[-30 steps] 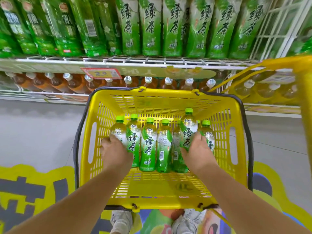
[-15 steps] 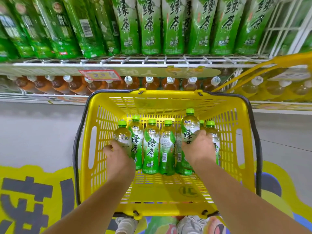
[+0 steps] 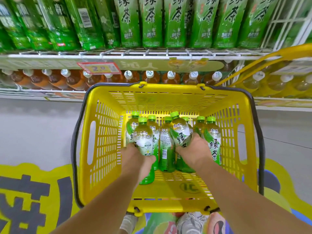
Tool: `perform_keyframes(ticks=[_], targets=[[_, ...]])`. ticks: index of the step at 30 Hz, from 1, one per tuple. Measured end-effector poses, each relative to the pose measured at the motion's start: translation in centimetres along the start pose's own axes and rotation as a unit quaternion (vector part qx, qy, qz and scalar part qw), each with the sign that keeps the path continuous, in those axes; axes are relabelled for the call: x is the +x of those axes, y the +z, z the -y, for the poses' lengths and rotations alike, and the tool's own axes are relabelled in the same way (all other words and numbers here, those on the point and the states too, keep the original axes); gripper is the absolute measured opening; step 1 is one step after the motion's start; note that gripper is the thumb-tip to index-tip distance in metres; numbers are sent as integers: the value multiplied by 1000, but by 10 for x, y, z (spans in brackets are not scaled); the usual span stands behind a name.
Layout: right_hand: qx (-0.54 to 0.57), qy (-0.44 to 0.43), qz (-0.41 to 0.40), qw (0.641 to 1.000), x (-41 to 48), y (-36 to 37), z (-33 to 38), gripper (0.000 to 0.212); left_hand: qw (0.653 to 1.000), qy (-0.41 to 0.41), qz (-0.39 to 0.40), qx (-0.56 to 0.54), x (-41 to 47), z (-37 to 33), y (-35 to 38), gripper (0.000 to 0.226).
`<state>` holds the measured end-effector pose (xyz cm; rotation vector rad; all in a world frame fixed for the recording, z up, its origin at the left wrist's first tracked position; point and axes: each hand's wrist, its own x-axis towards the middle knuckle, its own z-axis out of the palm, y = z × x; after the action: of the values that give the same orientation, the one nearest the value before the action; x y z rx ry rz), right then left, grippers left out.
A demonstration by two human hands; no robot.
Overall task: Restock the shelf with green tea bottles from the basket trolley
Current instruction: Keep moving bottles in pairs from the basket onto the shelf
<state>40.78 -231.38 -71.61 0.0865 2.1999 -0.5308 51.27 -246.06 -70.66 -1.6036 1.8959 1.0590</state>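
A yellow basket trolley (image 3: 104,142) stands in front of me with several green tea bottles (image 3: 166,149) upright at its far end. My left hand (image 3: 136,157) is shut on one green-capped bottle (image 3: 144,137), raised and tilted out of the row. My right hand (image 3: 194,149) grips another green tea bottle (image 3: 181,130), lifted above its neighbours and leaning left. Above, the white wire shelf (image 3: 128,54) carries a row of large green tea bottles (image 3: 179,22).
A lower shelf holds brown tea bottles with white caps (image 3: 152,76). A red price tag (image 3: 99,68) hangs on the shelf rail. The trolley's yellow handle (image 3: 263,56) rises at the right. Grey floor with yellow decals (image 3: 33,191) surrounds the basket; my shoes (image 3: 190,222) show below.
Both hands have closed around a bottle each and lifted them up out of the row; the camera has come closer to the basket.
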Motion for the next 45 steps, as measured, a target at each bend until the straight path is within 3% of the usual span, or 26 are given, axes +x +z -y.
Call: perform_keyframes(ticks=[7,13,18,24,26,28,35,41,45], targets=[[38,-3,-5,999,-17,5,-16,52,998,54,18,24,-18,-4,-6,78],[72,-16,-23,997,-39,-7,-10,34,998,35,40,-42,-32,-3,-26,71],[89,-34,-53,994,-64,-24,10,34,995,83,33,-39,-52,-12,-55,88],[111,-56,-84,989,-110,-51,40,45,991,131,16,-38,-78,-29,-95,61],[127,-63,-93,985,-128,-61,50,40,989,142,7,-35,-95,-38,-112,51],[139,-80,-105,981,-147,-72,60,30,987,151,-3,-48,-112,-47,-130,54],[175,-98,-139,970,-221,-107,99,26,975,217,-30,-46,-157,-65,-191,55],[179,-105,-159,965,-278,-132,134,36,967,241,-3,-76,-197,-73,-243,52],[180,-110,-178,961,-317,-145,156,31,964,257,5,-72,-223,-75,-279,59]])
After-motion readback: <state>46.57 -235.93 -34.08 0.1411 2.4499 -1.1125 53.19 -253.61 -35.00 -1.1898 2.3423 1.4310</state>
